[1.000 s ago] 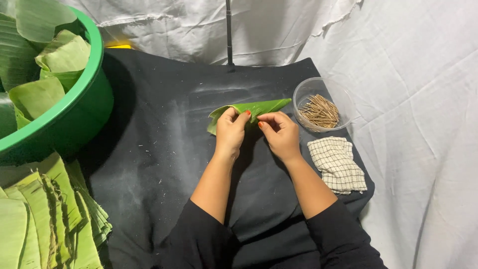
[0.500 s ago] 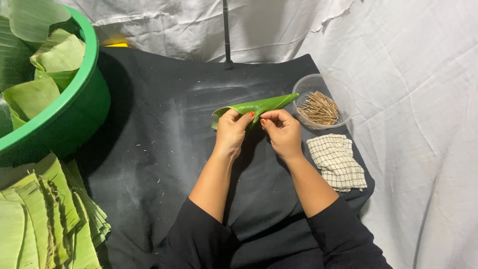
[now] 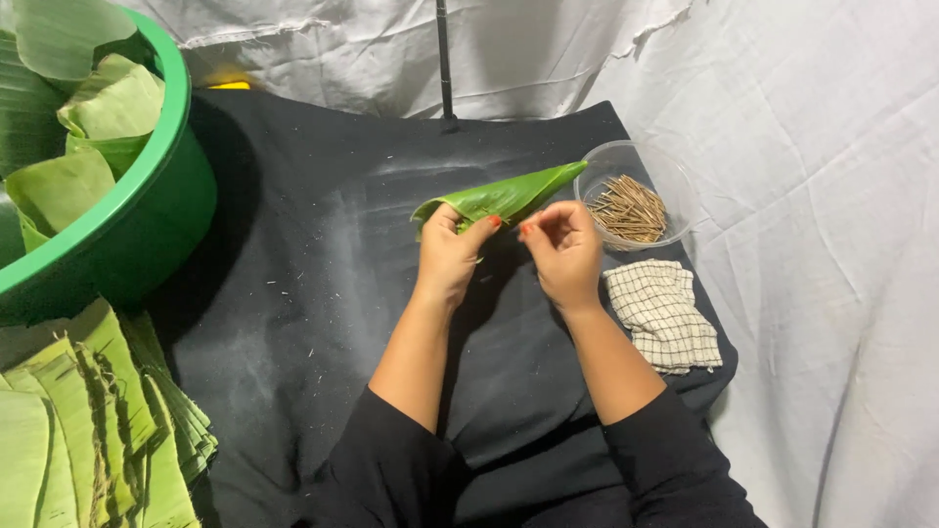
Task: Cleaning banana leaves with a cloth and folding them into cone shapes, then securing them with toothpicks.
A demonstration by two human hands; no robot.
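Left hand (image 3: pixel 452 249) pinches folded leaf (image 3: pixel 499 198), wrist raised

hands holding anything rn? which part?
The left hand grips the folded green leaf cone at its wide left end. The right hand is beside the leaf with its fingers pinched; whether it holds anything cannot be told.
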